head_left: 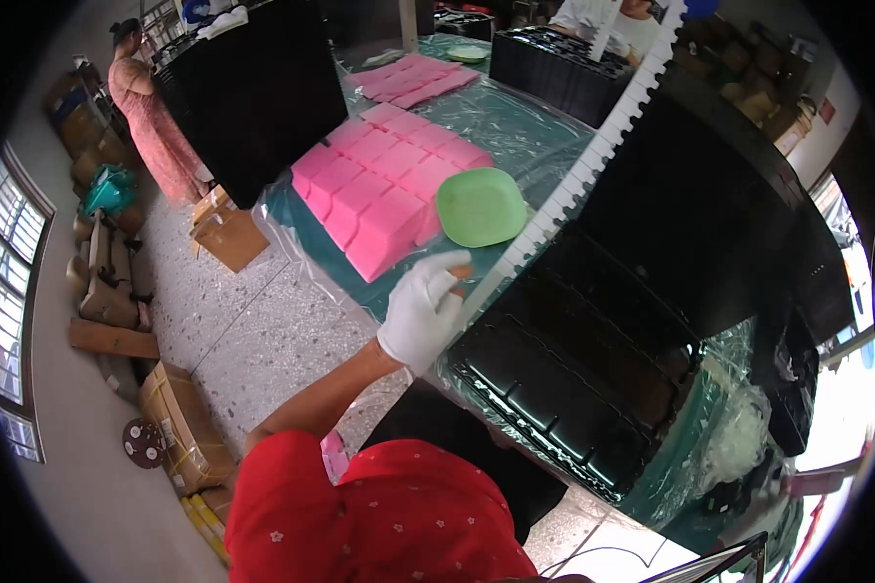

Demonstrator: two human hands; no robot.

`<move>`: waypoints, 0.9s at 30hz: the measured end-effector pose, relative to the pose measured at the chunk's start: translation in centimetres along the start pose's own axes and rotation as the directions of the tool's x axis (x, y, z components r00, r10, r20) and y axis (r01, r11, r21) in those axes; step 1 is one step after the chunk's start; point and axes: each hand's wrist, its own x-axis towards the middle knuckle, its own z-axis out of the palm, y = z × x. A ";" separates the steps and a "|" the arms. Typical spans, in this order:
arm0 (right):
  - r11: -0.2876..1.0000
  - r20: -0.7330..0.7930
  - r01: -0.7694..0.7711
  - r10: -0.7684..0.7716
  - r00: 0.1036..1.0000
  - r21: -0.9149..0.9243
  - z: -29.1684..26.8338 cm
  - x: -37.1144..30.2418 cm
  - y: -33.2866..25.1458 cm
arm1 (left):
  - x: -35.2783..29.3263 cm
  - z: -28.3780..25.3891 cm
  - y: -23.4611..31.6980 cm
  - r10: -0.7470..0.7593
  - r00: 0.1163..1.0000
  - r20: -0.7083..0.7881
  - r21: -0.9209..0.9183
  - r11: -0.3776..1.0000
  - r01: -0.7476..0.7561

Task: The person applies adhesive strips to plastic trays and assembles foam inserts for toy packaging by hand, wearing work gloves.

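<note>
Head view: left hand (422,319), gloved, curled beside notched white strip (557,208), probably for steadying; cannot tell whether gripping.

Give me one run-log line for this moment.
left hand: white-gloved, near white notched strip, grip unclear | pink blocks: in rows on green-covered table | green dish: next to pink blocks

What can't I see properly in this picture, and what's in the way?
All in the head view:
- White notched strip: its top end is cut off by the upper edge.
- Left hand: its own gloved back hides whether it grips the strip.
- Pink blocks: the green dish covers part of them.
- Person in pink: the black stack hides their hands.
</note>
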 end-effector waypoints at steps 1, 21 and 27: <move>0.973 0.096 -0.145 0.129 0.987 0.178 1.9 -0.7 -4.8 | 0.4 0.0 -1.9 -0.062 0.997 -0.050 -0.016 0.998 0.061; 0.498 0.728 0.738 -0.685 0.013 0.456 53.8 -29.7 -32.0 | 6.0 -5.0 -21.5 -0.393 0.909 0.135 0.491 0.824 0.283; 0.390 0.858 0.885 -0.513 -0.020 0.253 59.1 -31.7 -31.7 | 5.9 -5.3 -22.9 -0.454 0.888 0.075 0.375 0.838 0.397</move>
